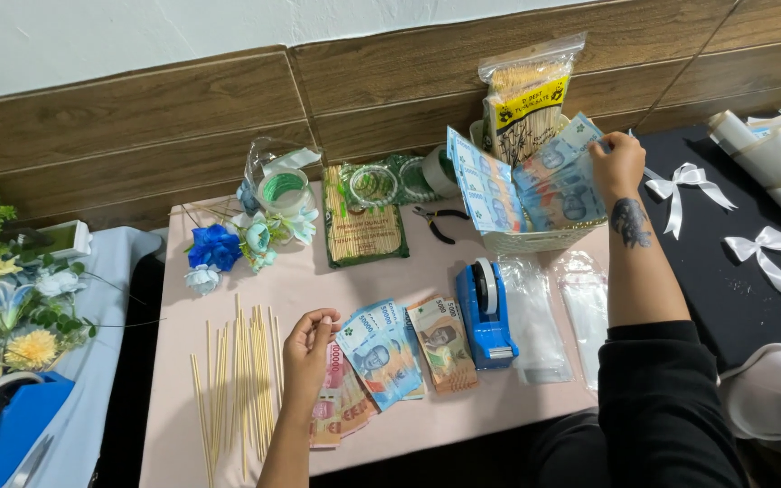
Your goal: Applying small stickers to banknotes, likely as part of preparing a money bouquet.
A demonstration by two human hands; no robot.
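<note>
Head view: left hand (311,336) is resting on the near part of the pink desk (291,280), fingers curled and pinching what looks like a thin wooden skewer; exact grip is hard to tell. It is lying between the loose skewers (237,380) on its left and the fanned banknotes (390,352) just to its right, touching the reddish notes underneath. The skewers' long axis is running near-to-far, roughly parallel with the left forearm. The left hand is clearly the nearer one to both skewers and flat notes.

Right hand (616,163) is reaching far and right, fingers closing on the top edge of the blue banknotes (544,185) standing upright in the white basket (535,239). A bag of skewers (526,90) is standing in the same basket behind them.

Between the two hands: a blue tape dispenser (485,312), clear plastic sleeves (553,316) lying flat, small pliers (440,221), a flat pack of sticks (363,230). Artificial blue flowers (228,244) and tape rolls (286,190) are sitting at the far left of the desk. White ribbon bows (680,190) are lying on a black surface to the right. Nothing is blocking either hand's reach.
</note>
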